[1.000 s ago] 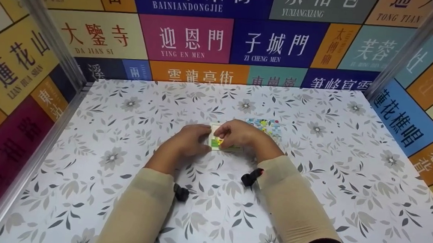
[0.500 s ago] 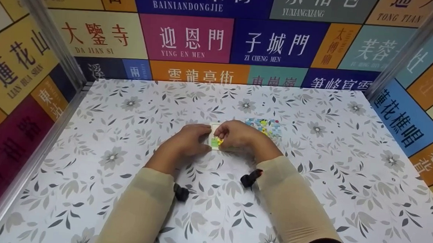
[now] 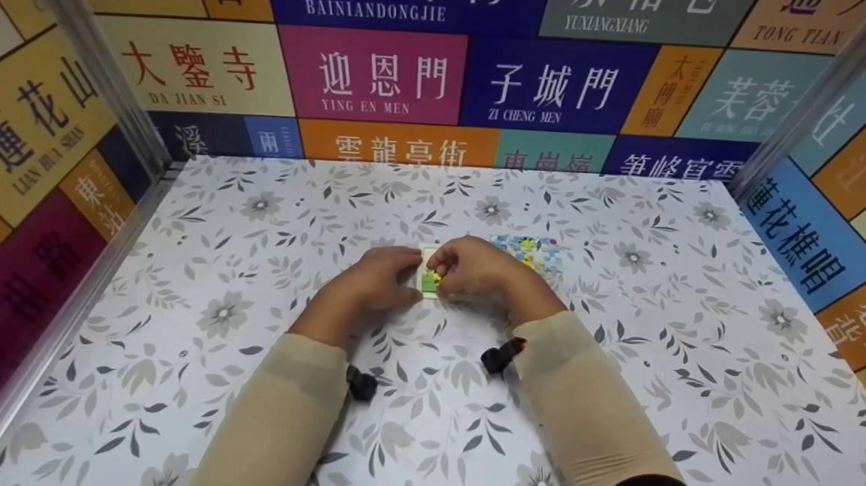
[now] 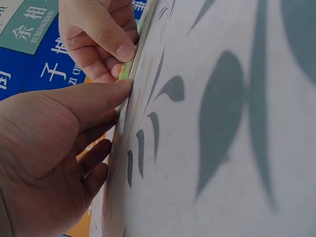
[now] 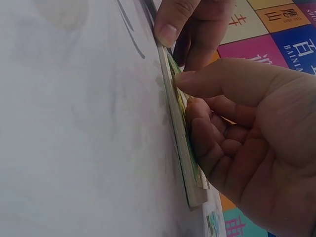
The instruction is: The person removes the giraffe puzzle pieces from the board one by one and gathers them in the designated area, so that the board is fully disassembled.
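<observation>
A small jigsaw tray (image 3: pixel 428 252) with a pale rim lies flat on the table, mostly covered by the two hands. My left hand (image 3: pixel 380 279) holds its left end, thumb at the near edge and fingers at the far edge. Over the tray, my right hand (image 3: pixel 477 267) has thumb and index finger together on a yellow and green puzzle piece (image 3: pixel 437 280), its other fingers curled in. From the right wrist view, the tray's edge (image 5: pixel 183 153) shows side-on, with the right thumb right at its upper face. Much of the picture is hidden beneath the right hand.
Just behind the right hand lies a cluster of blue, white and yellow puzzle pieces (image 3: pixel 547 254). The floral-patterned tabletop (image 3: pixel 422 423) ends at colourful sign-covered panels (image 3: pixel 383 82) at the back and both sides. Each sleeve carries a small black wrist camera (image 3: pixel 362 384).
Both hands stay almost where they were. The right fingers shift very slightly at the tray, and the yellow and green patch beside them looks slightly different.
</observation>
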Motion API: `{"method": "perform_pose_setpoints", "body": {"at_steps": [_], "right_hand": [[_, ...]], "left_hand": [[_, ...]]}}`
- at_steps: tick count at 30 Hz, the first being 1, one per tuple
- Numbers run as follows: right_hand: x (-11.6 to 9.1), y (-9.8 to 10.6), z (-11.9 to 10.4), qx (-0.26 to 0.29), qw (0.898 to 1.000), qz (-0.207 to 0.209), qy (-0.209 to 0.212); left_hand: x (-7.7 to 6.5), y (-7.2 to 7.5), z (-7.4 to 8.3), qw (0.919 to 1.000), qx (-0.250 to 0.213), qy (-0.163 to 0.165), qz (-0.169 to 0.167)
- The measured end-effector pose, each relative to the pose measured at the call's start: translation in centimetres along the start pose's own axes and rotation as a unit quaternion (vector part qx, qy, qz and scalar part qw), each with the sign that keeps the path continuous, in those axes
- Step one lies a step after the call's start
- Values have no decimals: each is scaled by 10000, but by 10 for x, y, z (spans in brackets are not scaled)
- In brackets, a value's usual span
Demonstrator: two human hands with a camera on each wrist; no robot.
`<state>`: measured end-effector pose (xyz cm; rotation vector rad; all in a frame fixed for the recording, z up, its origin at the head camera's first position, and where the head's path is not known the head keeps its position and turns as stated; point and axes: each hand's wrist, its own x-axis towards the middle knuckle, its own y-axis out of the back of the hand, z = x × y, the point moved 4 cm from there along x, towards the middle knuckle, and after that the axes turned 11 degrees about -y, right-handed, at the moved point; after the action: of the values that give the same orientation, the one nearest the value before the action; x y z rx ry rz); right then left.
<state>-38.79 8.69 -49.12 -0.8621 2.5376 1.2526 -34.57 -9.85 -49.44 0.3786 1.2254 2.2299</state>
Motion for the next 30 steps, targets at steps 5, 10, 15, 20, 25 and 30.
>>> {"method": "perform_pose_setpoints", "body": {"at_steps": [5, 10, 15, 20, 25, 30], "right_hand": [[-7, 9, -1, 100, 9998, 127, 64], [-16, 24, 2, 287, 9990, 295, 170], [-27, 42, 15, 337, 9981, 501, 141], [-39, 58, 35, 429, 9974, 570, -32], [-52, 69, 56, 363, 9972, 626, -179], [-59, 70, 73, 232, 9973, 591, -382]], "left_hand": [[0, 1, -1, 9999, -111, 110, -4], [-1, 3, -4, 9992, -206, 338, -27], [-1, 4, -6, 9986, -210, 475, -33], [1, 2, -6, 9991, -182, 381, 4], [1, 0, -2, 9997, -105, 233, 62], [-1, -2, 0, 9987, -301, 416, 66]]}}
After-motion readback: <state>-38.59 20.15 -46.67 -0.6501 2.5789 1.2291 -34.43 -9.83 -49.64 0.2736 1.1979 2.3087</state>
